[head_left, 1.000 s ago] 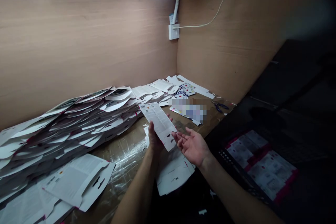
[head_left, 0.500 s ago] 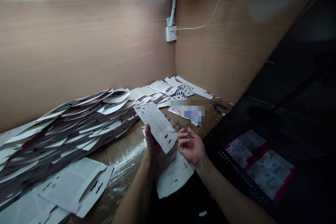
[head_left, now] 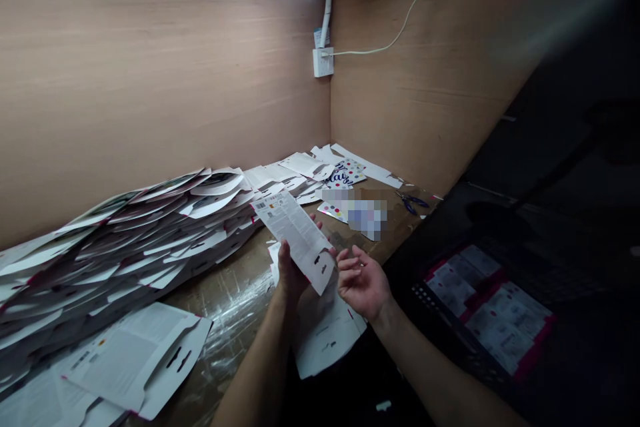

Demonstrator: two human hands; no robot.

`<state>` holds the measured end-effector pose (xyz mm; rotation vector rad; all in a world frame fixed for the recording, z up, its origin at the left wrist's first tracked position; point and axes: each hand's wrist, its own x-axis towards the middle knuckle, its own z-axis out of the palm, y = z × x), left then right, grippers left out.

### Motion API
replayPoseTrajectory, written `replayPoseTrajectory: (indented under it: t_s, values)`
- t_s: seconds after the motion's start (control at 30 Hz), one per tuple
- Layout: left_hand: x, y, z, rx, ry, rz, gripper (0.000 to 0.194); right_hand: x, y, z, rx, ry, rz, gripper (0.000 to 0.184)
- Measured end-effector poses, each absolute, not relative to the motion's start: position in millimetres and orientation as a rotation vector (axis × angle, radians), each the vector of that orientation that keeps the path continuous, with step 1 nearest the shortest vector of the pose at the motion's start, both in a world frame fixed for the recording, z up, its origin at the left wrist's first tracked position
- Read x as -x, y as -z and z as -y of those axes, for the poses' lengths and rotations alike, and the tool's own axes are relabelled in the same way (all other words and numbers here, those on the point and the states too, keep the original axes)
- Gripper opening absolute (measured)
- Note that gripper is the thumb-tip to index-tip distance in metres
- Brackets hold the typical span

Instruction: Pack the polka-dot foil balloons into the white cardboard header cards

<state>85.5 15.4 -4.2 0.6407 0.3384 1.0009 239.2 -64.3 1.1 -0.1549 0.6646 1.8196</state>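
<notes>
A flat white cardboard packet (head_left: 293,227) with printed text, a barcode and hang-hole slots lies tilted in my left hand (head_left: 291,272). The thumb rests along its near edge, and fingertips show past the far edge. Close to the slotted end is my right hand (head_left: 364,283), palm turned up, with loosely curled fingers and nothing visible in them. Whether its fingertips touch the packet, I cannot tell. Below both hands, more white packets (head_left: 327,340) with slots lie at the table's front edge, partly covered by my left hand and the held packet.
A long overlapping heap of packets (head_left: 150,233) runs along the back wall. More packets (head_left: 135,360) lie front left. Polka-dot cards (head_left: 345,173) and blue-handled pliers (head_left: 411,202) are at the right. A dark crate (head_left: 467,327) with pink-edged packs stands lower right.
The view has shifted slightly, bringing a red sign into sight at upper right. Both hands keep nearly the same pose, with the packet still in my left hand.
</notes>
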Motion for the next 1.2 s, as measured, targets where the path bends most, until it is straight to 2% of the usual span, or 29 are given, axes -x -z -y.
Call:
replayPoseTrajectory:
  t_s: [0.23, 0.43, 0.5, 0.67, 0.77, 0.93, 1.2]
  values:
    - [-85.7, 1.3, -15.6, -0.696, -1.056, -0.354, 0.106, -229.5, 12.6, 55.0, 0.09, -1.865, -0.56, 0.033]
    - [-86.1, -4.3, -16.2, -0.699, -1.101, -0.355, 0.099, -227.6, 22.8, 52.9, -0.192, -1.933, -0.385, 0.016]
    - [-85.6, -5.9, -16.3, -0.715, -1.115, -0.358, 0.099, -225.2, 23.0, 51.0, -0.22, -1.943, -0.362, 0.018]
    - [-83.8, -5.1, -17.0, -0.747, -1.082, -0.339, 0.101, -220.2, 18.3, 47.5, -0.153, -1.958, -0.427, 0.028]
    - [-83.1, -2.1, -18.6, -0.755, -1.114, -0.351, 0.099, -219.5, 15.9, 48.3, -0.153, -1.917, -0.392, 0.025]
    - [-82.7, 3.0, -19.4, -0.76, -1.058, -0.35, 0.11, -219.6, 7.6, 43.7, 0.063, -1.922, -0.33, 0.014]
    - [-91.0, 4.4, -16.1, -0.896, -1.068, -0.403, 0.107, -234.9, -5.1, 38.5, 0.389, -1.948, -0.199, 0.02]
